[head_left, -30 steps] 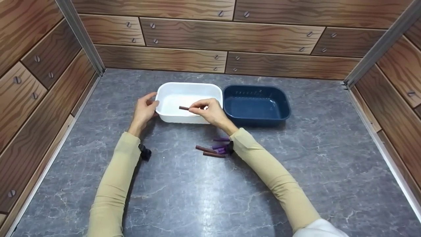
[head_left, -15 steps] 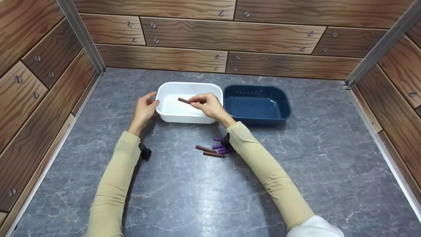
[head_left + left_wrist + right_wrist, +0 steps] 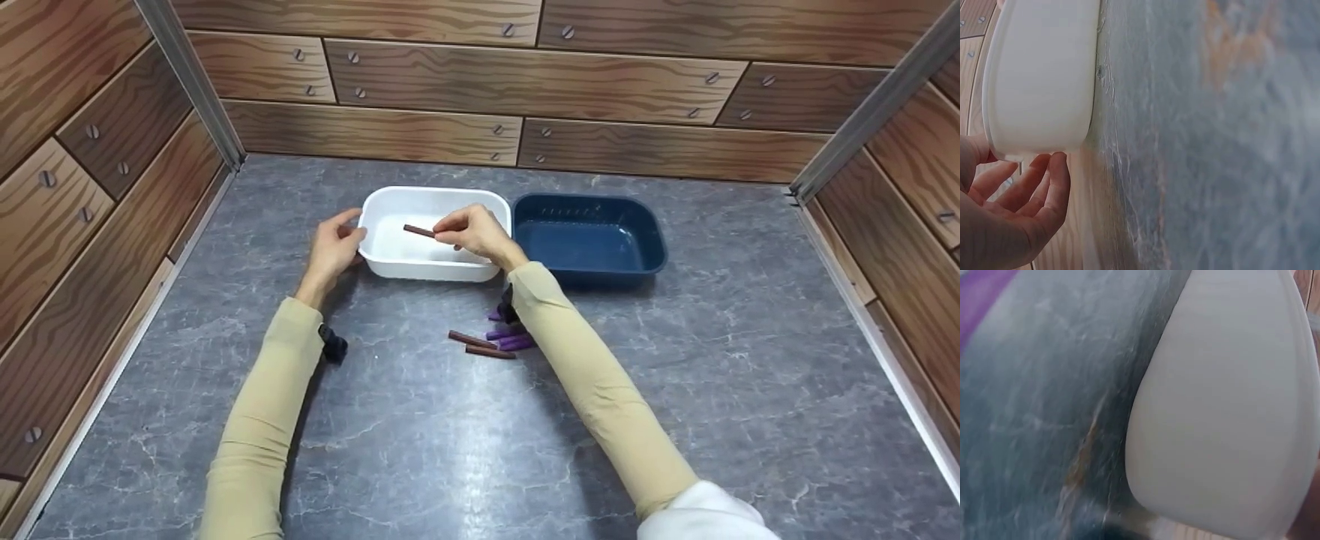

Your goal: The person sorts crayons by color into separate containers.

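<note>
My right hand (image 3: 480, 234) pinches a short, thin brown stick (image 3: 418, 230) between thumb and fingertips, over the inside of a white rectangular tub (image 3: 433, 271). The stick points left and stands apart from the walls. At the tub's left end, my left hand (image 3: 332, 244) touches the outside with its fingertips. The left wrist view shows the loosely bent fingers (image 3: 1059, 180) against the end wall. The tub's outer wall (image 3: 1219, 399) fills much of the right wrist view, which does not show the held stick. On the table are more brown sticks (image 3: 490, 352) and several purple sticks (image 3: 516, 343).
A dark blue tub (image 3: 592, 271) stands right beside the white one. The loose sticks lie in front of the tubs, partly under the right forearm (image 3: 592, 375). Wood-patterned walls (image 3: 420, 135) enclose the grey marbled tabletop (image 3: 405, 420) at the back and both sides.
My right hand has moved slightly farther back over the white tub, still pinching the brown stick. The right forearm has swung left, over the purple sticks. My left hand stays at the tub's end.
</note>
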